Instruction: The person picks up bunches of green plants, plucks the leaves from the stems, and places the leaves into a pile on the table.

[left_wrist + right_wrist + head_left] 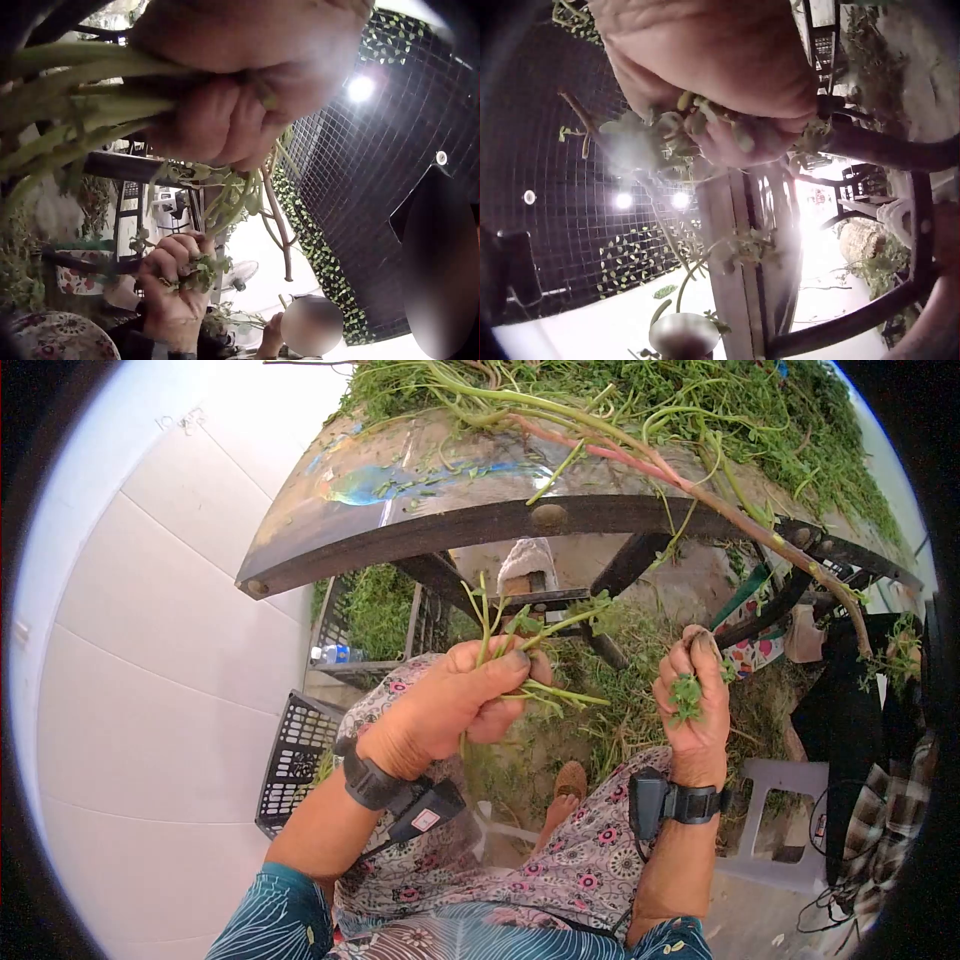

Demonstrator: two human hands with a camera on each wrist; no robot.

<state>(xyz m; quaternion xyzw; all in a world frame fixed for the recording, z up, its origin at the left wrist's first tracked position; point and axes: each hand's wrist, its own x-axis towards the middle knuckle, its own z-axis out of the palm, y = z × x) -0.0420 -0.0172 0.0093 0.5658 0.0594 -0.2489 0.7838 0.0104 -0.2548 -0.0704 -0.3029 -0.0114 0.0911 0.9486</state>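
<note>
In the head view, my left hand (440,698) grips several green plant stems (575,697), whose cut ends and small leaves stick out past the thumb. The left wrist view shows these stems (82,112) running out of the curled fingers toward the left. My right hand (702,722) is held up to the right, its fingers curled round a small bunch of leafy sprigs (686,698). Green leaves (742,135) poke out beneath that fist in the right wrist view. Both hands are raised above the lap, apart from each other, on the near side of the table edge.
A table (420,520) with a dark rim stands ahead, bearing a large heap of greens (640,400). One long reddish stem (740,520) hangs over its edge. Black crates (296,765) and a water bottle (335,654) are at left; a stool (775,820) is at right.
</note>
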